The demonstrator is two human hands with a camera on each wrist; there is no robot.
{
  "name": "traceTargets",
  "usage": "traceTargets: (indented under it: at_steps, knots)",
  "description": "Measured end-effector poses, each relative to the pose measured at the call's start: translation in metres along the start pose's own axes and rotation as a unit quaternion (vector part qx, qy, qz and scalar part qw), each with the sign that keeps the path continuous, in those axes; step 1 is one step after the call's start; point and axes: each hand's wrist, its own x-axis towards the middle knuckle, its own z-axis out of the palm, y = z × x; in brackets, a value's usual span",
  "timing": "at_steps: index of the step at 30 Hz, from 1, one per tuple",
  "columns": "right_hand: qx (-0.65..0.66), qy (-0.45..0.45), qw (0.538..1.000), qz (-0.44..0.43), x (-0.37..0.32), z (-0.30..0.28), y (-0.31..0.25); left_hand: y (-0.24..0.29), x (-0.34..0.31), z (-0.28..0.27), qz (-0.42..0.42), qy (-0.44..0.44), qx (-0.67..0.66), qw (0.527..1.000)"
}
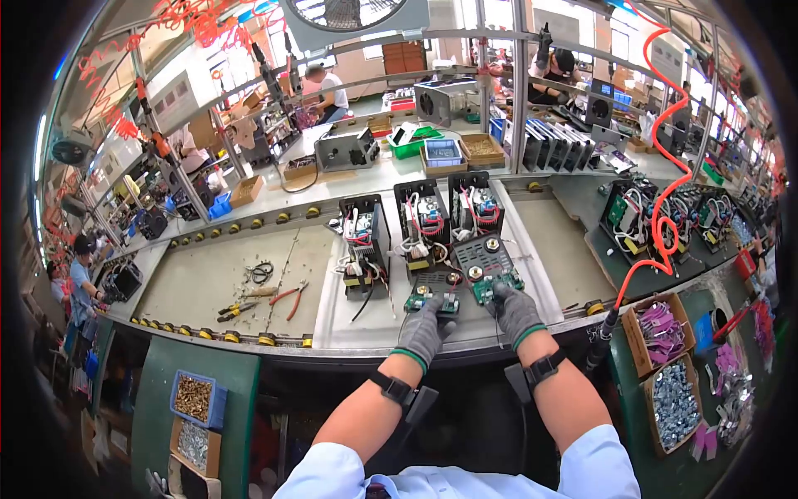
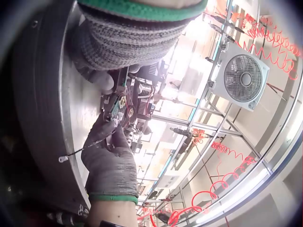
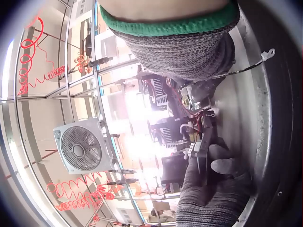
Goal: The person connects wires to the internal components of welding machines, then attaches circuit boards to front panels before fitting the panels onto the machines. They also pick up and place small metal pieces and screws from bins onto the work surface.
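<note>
Both hands wear grey knit gloves with green cuffs. My left hand [image 1: 426, 329] grips the near edge of a black panel with a small green circuit board [image 1: 426, 298] on it. In the right wrist view, the left thumb and fingers [image 3: 229, 166] pinch this dark part from both sides. My right hand [image 1: 517, 314] holds the lower edge of a slotted black panel [image 1: 482, 249] bearing brass-coloured terminals and a green circuit board [image 1: 485, 289]. A dark wire with a ring lug [image 2: 63, 159] hangs by the right hand in the left wrist view. Beyond stand several open black units [image 1: 363, 241] with wires.
Red-handled pliers [image 1: 293, 299] and yellow-handled cutters [image 1: 236, 311] lie to the left. A coiled orange air hose [image 1: 665, 224] hangs on the right by a power driver [image 1: 600, 337]. Boxes of purple parts [image 1: 661, 333] and metal pieces [image 1: 675, 403] stand at right, a blue bin [image 1: 198, 396] at left.
</note>
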Motion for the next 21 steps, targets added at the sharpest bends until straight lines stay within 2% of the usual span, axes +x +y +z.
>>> traceTargets:
  at_steps: [3,6,7,9,12,15,16,17,18,19,20,21]
  knots:
    - [0.027,0.031,0.998,0.038,-0.019,0.031,-0.032,-0.001,0.001,0.007,-0.006,-0.015,0.008,1.0]
    - [0.03,0.007,0.999,0.037,-0.041,0.014,-0.045,-0.018,0.003,0.002,-0.017,-0.047,0.006,0.999]
    - [0.006,0.046,0.998,0.045,-0.052,0.009,-0.05,-0.022,-0.009,0.007,-0.021,-0.054,-0.015,0.998]
    - [-0.024,0.068,0.997,0.028,-0.06,-0.004,-0.048,-0.029,-0.025,0.005,-0.03,-0.059,-0.038,0.997]
    - [-0.039,0.097,0.994,0.012,-0.055,-0.017,-0.047,-0.035,-0.04,-0.003,-0.124,-0.162,-0.044,0.978]
    - [-0.054,0.062,0.995,0.057,-0.038,-0.024,-0.047,-0.01,-0.093,-0.038,-0.187,-0.208,-0.004,0.96]
    - [-0.055,0.068,0.994,0.059,-0.04,-0.021,-0.053,0.013,-0.112,-0.052,-0.156,-0.279,0.029,0.947]
    - [-0.1,0.066,0.987,0.105,-0.045,-0.015,-0.062,0.043,-0.133,-0.055,-0.08,-0.264,0.117,0.954]
    - [-0.144,0.063,0.976,0.151,-0.051,-0.01,-0.069,0.067,-0.132,-0.066,-0.005,-0.235,0.194,0.952]
    - [-0.173,0.048,0.972,0.153,-0.058,-0.006,-0.073,0.092,-0.136,-0.066,0.104,-0.144,0.248,0.952]
    - [-0.173,0.05,0.971,0.155,-0.063,-0.003,-0.08,0.104,-0.105,-0.085,0.252,-0.092,0.304,0.914]
    - [-0.205,0.038,0.962,0.179,-0.065,-0.001,-0.088,0.126,-0.092,-0.088,0.282,-0.041,0.367,0.885]
